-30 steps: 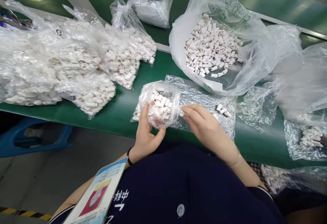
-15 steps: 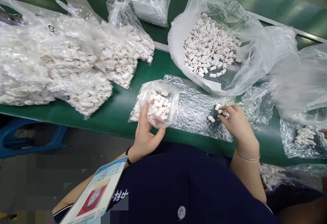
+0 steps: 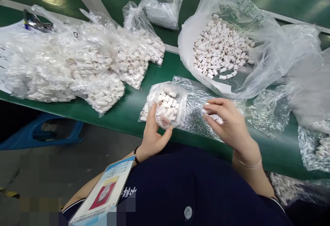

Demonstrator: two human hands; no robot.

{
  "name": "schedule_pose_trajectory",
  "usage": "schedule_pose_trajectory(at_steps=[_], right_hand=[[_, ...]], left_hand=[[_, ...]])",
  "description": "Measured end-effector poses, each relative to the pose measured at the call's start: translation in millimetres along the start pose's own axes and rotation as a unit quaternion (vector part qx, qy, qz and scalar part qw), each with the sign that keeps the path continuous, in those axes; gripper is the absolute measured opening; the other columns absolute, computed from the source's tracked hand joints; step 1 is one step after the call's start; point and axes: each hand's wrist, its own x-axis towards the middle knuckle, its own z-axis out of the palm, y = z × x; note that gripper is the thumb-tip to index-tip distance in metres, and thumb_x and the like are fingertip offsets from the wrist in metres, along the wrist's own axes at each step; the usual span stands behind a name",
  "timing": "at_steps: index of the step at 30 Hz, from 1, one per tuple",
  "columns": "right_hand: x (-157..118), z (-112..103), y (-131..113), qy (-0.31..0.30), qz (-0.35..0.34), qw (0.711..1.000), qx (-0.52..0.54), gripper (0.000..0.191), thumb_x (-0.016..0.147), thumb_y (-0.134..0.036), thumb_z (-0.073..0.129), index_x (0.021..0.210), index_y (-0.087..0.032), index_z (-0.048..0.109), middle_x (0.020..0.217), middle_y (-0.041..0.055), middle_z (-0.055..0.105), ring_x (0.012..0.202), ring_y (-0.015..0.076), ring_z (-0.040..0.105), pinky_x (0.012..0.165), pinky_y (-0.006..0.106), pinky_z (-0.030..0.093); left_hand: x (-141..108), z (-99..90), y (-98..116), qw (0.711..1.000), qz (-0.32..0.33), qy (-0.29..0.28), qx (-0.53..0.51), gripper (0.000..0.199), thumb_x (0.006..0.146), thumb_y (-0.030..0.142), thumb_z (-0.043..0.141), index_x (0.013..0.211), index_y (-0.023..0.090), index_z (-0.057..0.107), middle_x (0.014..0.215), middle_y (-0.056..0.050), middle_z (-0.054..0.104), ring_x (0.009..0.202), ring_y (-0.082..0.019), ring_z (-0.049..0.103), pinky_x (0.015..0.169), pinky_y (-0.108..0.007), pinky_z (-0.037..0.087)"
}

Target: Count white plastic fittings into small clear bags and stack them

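Note:
A clear plastic bag (image 3: 183, 97) with its mouth turned open lies on the bench, partly filled with short white pipe fittings (image 3: 168, 103). My left hand (image 3: 154, 133) grips its near left rim, the thumb at the front edge and some fingertips showing through the film. To the right, my right hand (image 3: 224, 119) pinches a few white fittings (image 3: 205, 110) between thumb and fingers; more white pieces lie partly hidden under that hand. Beneath it spreads a flat, crinkled clear plastic sheet (image 3: 196, 116).
Beyond the sheet sits a large open bag (image 3: 268, 64) with a heap of loose fittings (image 3: 219, 47). Several filled bags (image 3: 103, 64) crowd the left of the green bench (image 3: 131, 105). More plastic (image 3: 304, 99) lies on the right. A blue stool (image 3: 56, 130) stands below the bench edge.
My right hand has lifted and moved left toward the small bag, carrying fittings. My left hand keeps its hold on the bag. The whole view has shifted slightly.

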Motion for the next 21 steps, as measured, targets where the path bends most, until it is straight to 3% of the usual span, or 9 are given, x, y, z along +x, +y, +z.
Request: schedule_pose_trajectory(at_steps=[3, 7, 11, 14, 17, 21], right_hand=[[16.9, 7.1, -21.7, 0.025, -0.076, 0.997, 0.013, 0.035, 0.098, -0.028, 0.056, 0.133, -0.030, 0.055, 0.143, 0.0106, 0.050, 0.129, 0.0289, 0.054, 0.096, 0.049, 0.057], [12.4, -3.8, -0.5, 0.074, -0.001, 0.996, -0.045, 0.036, 0.098, -0.028, 0.054, 0.134, -0.029, 0.057, 0.137, 0.0110, 0.055, 0.124, 0.0310, 0.057, 0.096, 0.052, 0.057], [-11.5, -12.4, 51.4, -0.015, 0.102, 0.983, -0.152, 0.028, 0.099, -0.025, 0.047, 0.116, -0.018, 0.068, 0.115, 0.0151, 0.065, 0.107, 0.0315, 0.064, 0.089, 0.051, 0.057], [-28.4, -5.2, 80.5, -0.087, 0.156, 0.967, -0.179, 0.028, 0.096, -0.026, 0.050, 0.110, -0.014, 0.071, 0.113, 0.0175, 0.064, 0.104, 0.0343, 0.063, 0.087, 0.052, 0.056], [-38.8, 0.8, 84.9, -0.087, 0.194, 0.966, -0.144, 0.025, 0.095, -0.026, 0.051, 0.105, -0.014, 0.071, 0.107, 0.0159, 0.064, 0.093, 0.0300, 0.065, 0.082, 0.048, 0.057], [-47.8, -3.6, 62.4, -0.103, 0.178, 0.974, -0.095, 0.026, 0.097, -0.030, 0.052, 0.114, -0.019, 0.069, 0.110, 0.0121, 0.065, 0.083, 0.0234, 0.066, 0.075, 0.039, 0.056]], left_hand=[[-1.1, -3.1, 0.8, 1.000, -0.006, -0.001, 0.002, 0.088, 0.092, 0.026, 0.065, 0.161, 0.030, 0.009, 0.164, -0.016, 0.027, 0.150, -0.036, 0.030, 0.115, -0.054, 0.042], [-4.1, -5.4, -3.0, 1.000, -0.007, 0.007, -0.006, 0.089, 0.092, 0.026, 0.065, 0.161, 0.029, 0.008, 0.164, -0.016, 0.026, 0.152, -0.035, 0.028, 0.116, -0.053, 0.041], [-3.1, -2.0, -4.9, 1.000, -0.009, 0.011, -0.023, 0.088, 0.092, 0.026, 0.065, 0.160, 0.030, 0.009, 0.165, -0.016, 0.023, 0.151, -0.035, 0.030, 0.115, -0.051, 0.044], [0.3, 0.3, -2.4, 1.000, -0.003, -0.003, -0.016, 0.089, 0.092, 0.026, 0.065, 0.160, 0.030, 0.008, 0.163, -0.016, 0.026, 0.151, -0.036, 0.030, 0.115, -0.053, 0.044], [2.1, 0.0, 0.4, 1.000, -0.014, -0.016, -0.008, 0.089, 0.092, 0.026, 0.064, 0.160, 0.030, 0.008, 0.164, -0.016, 0.024, 0.151, -0.037, 0.029, 0.113, -0.054, 0.045], [0.9, -0.9, 0.3, 1.000, -0.027, -0.012, -0.007, 0.089, 0.092, 0.027, 0.065, 0.160, 0.030, 0.008, 0.165, -0.017, 0.022, 0.151, -0.038, 0.028, 0.113, -0.054, 0.045]])
